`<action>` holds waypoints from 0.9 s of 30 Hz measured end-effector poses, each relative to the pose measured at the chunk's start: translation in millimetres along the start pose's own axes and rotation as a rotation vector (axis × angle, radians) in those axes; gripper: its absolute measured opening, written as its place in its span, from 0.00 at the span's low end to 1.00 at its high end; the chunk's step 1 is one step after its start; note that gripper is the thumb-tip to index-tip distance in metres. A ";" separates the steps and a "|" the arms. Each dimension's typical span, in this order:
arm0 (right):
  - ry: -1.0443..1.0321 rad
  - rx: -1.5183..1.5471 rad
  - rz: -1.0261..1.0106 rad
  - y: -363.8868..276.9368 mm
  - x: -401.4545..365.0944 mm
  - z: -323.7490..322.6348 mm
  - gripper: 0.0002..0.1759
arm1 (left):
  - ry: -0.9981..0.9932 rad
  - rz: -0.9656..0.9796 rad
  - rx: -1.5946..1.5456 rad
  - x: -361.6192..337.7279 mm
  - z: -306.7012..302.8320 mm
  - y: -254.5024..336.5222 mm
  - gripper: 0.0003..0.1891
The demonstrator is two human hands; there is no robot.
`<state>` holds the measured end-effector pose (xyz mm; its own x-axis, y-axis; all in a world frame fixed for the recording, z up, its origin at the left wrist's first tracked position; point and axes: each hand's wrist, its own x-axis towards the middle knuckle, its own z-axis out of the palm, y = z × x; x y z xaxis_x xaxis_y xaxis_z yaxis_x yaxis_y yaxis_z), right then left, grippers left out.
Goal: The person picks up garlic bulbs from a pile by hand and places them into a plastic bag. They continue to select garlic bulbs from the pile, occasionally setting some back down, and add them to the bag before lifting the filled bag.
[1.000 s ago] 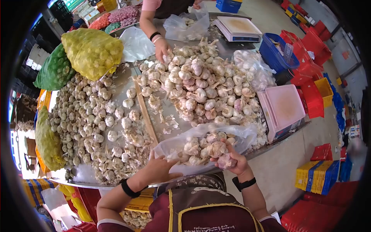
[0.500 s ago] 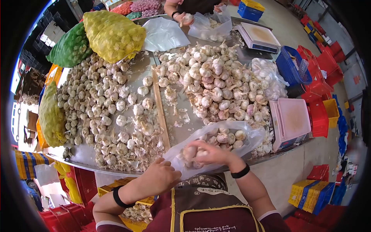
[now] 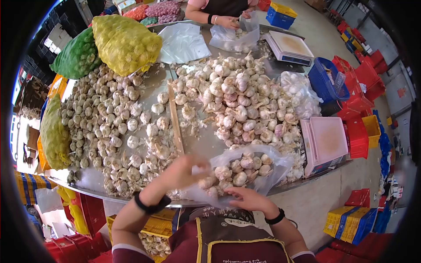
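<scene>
A clear plastic bag (image 3: 274, 164) partly filled with garlic bulbs (image 3: 239, 179) lies at the table's near edge, its mouth spread wide. My left hand (image 3: 182, 173) is raised over the bag's left side, its fingers smeared by motion, so I cannot make out anything in it. At the near rim, my right hand (image 3: 251, 200) has the plastic between thumb and fingers, close to the bulbs. Beyond the bag rises a big heap of pale garlic (image 3: 241, 98). Left of a wooden strip (image 3: 175, 118) spreads another heap of duller bulbs (image 3: 105, 127).
A pink-topped scale (image 3: 325, 139) stands right of the bag, with another scale (image 3: 289, 45) farther back. Net sacks of garlic (image 3: 127, 44) sit at the far left. Across the table a co-worker's hand (image 3: 228, 22) is at another plastic bag (image 3: 239, 39). A blue basket (image 3: 326, 81) is at right.
My left hand has let go of the bag's left rim and moved up and forward. My right hand has drawn back from the bulbs inside to the near rim.
</scene>
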<state>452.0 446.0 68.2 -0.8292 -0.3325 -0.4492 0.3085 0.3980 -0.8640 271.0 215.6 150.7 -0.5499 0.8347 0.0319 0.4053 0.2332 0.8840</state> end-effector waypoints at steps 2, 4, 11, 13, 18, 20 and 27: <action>0.088 -0.041 -0.050 5.8 -6.8 2.0 0.27 | 0.094 -0.247 0.028 48.3 12.0 -52.2 0.14; 0.122 0.010 -0.043 2.2 -11.9 2.6 0.26 | 0.134 -0.395 0.223 92.8 34.3 -101.5 0.23; 0.175 0.117 0.087 -8.5 -30.0 -19.5 0.26 | 0.092 -0.537 0.419 152.5 95.1 -124.8 0.35; 0.228 0.346 0.106 -6.4 -31.7 -25.5 0.24 | 0.132 -0.518 0.423 151.2 96.8 -127.7 0.33; 0.263 0.764 0.043 5.2 -9.6 -54.1 0.25 | 0.066 -0.555 -0.264 137.5 71.6 -109.6 0.27; 0.276 1.131 0.035 -5.1 6.9 -64.6 0.27 | -0.081 -0.418 -0.404 121.8 73.6 -94.7 0.27; -0.048 1.755 0.019 40.4 53.9 -56.6 0.21 | 0.130 -0.546 -0.126 147.9 50.1 -104.5 0.28</action>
<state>393.3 492.5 21.9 -0.8167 -0.3749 -0.4387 0.4372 -0.8982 -0.0462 183.9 339.6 39.6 -0.7432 0.5401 -0.3950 -0.0486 0.5453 0.8369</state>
